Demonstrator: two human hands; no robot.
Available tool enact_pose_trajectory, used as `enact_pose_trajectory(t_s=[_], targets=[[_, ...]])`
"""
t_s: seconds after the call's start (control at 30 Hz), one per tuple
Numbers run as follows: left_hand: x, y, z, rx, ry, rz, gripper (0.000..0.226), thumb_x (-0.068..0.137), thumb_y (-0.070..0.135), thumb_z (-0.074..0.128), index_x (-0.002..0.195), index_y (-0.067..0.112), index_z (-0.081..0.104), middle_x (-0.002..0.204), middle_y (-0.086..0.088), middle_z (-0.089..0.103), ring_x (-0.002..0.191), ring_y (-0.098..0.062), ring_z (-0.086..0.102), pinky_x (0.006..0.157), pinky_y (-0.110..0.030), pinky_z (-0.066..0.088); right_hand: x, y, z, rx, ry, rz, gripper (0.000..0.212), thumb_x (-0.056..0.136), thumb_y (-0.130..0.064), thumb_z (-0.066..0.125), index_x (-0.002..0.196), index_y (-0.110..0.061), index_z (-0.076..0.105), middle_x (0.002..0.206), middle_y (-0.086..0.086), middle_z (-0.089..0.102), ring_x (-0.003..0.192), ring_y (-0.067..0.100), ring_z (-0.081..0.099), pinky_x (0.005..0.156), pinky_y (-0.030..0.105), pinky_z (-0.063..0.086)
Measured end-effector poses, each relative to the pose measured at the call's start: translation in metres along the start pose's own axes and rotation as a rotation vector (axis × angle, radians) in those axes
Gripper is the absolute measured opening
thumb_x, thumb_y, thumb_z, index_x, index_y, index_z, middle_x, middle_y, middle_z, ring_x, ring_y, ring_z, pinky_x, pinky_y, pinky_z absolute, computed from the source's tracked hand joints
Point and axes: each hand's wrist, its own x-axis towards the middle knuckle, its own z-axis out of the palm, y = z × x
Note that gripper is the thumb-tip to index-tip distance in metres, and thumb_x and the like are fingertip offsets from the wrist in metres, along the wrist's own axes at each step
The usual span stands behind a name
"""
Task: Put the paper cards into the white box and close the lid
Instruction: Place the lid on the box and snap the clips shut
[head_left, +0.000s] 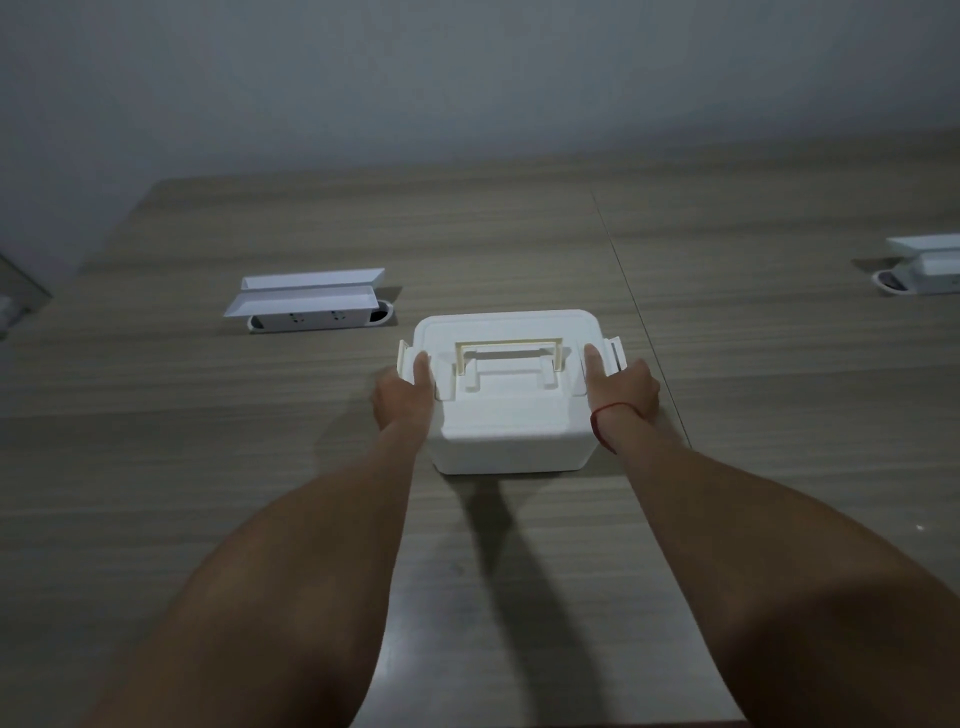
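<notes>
The white box (509, 415) stands on the wooden table, a little beyond my forearms, with its lid (506, 327) down on top and a cream handle (509, 353) lying flat on the lid. My left hand (405, 387) grips the box's left side, thumb resting on the lid beside the left latch (403, 358). My right hand (621, 387) holds the right side the same way, thumb on the lid next to the right latch (614, 353). A red string circles my right wrist. No paper cards are in sight.
A white pop-up socket unit (306, 304) with raised flaps sits in the table to the back left of the box. A second such unit (919, 262) is at the far right edge. A seam (628, 291) runs across the table (208, 467). A grey wall stands behind.
</notes>
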Motion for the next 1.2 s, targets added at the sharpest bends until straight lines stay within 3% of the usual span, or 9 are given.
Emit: enact_pose_trajectory(t_s=[0.2,0.3,0.7,0.77,0.87,0.97,1.07,1.2], targets=[[-0.001,0.004,0.002,0.106,0.081,0.248,0.042,0.098,0.025,0.046,0.096,-0.012,0.065,0.099,-0.032,0.066,0.096,-0.043,0.062,0.08,-0.043,0.047,-0.002,-0.007,0.01,-0.05,0.059,-0.08,0.051,0.093,-0.045,0.05,0.115,0.001,0.056,0.117,0.02,0.066,0.109,0.039,0.061,0.086,0.041,0.048],[0.002,0.006,0.004,0.087,0.086,0.271,0.04,0.097,0.021,0.046,0.086,-0.013,0.063,0.09,-0.033,0.066,0.088,-0.043,0.063,0.073,-0.041,0.047,0.0,-0.007,0.012,-0.057,0.073,-0.095,0.048,0.094,-0.043,0.048,0.114,-0.001,0.058,0.115,0.019,0.067,0.108,0.038,0.062,0.085,0.039,0.048],[0.005,0.007,0.005,0.11,0.08,0.28,0.035,0.097,0.02,0.043,0.091,-0.009,0.061,0.094,-0.03,0.065,0.093,-0.041,0.061,0.076,-0.041,0.046,0.005,-0.015,0.011,-0.19,0.094,-0.177,0.038,0.099,-0.032,0.045,0.111,-0.003,0.066,0.114,0.022,0.067,0.108,0.039,0.062,0.085,0.04,0.049],[0.004,0.007,0.005,0.105,0.077,0.287,0.033,0.097,0.02,0.043,0.095,-0.007,0.061,0.098,-0.029,0.066,0.096,-0.04,0.061,0.078,-0.041,0.047,0.006,-0.016,0.013,-0.163,0.085,-0.17,0.034,0.099,-0.028,0.045,0.113,-0.003,0.065,0.116,0.022,0.066,0.109,0.038,0.061,0.084,0.039,0.05],[-0.001,0.011,0.003,0.146,0.047,0.277,0.034,0.099,0.02,0.039,0.12,0.001,0.058,0.121,-0.023,0.063,0.113,-0.036,0.057,0.09,-0.04,0.046,0.006,-0.023,0.014,-0.092,0.061,-0.139,0.03,0.099,-0.017,0.046,0.124,-0.008,0.06,0.124,0.018,0.064,0.115,0.037,0.059,0.089,0.039,0.048],[0.0,0.024,0.0,0.207,-0.015,0.176,0.04,0.098,0.019,0.037,0.134,0.008,0.049,0.132,-0.02,0.056,0.12,-0.035,0.054,0.094,-0.041,0.044,0.01,-0.034,0.015,-0.01,0.023,-0.05,0.033,0.094,-0.011,0.048,0.125,-0.007,0.057,0.128,0.018,0.062,0.119,0.037,0.058,0.096,0.04,0.047],[0.005,0.041,0.002,0.174,-0.083,-0.006,0.049,0.098,0.033,0.034,0.14,0.009,0.042,0.138,-0.019,0.051,0.123,-0.037,0.052,0.101,-0.043,0.042,0.01,-0.044,0.017,0.033,-0.023,0.027,0.044,0.094,-0.033,0.048,0.127,-0.005,0.052,0.134,0.017,0.057,0.125,0.036,0.052,0.105,0.043,0.038],[0.001,0.053,0.01,0.16,-0.128,-0.125,0.091,0.084,0.075,0.026,0.146,0.007,0.03,0.145,-0.02,0.043,0.13,-0.038,0.043,0.109,-0.05,0.035,0.002,-0.045,0.025,-0.079,-0.099,0.014,0.086,0.081,-0.071,0.043,0.14,-0.008,0.037,0.144,0.013,0.044,0.134,0.033,0.039,0.113,0.046,0.025]])
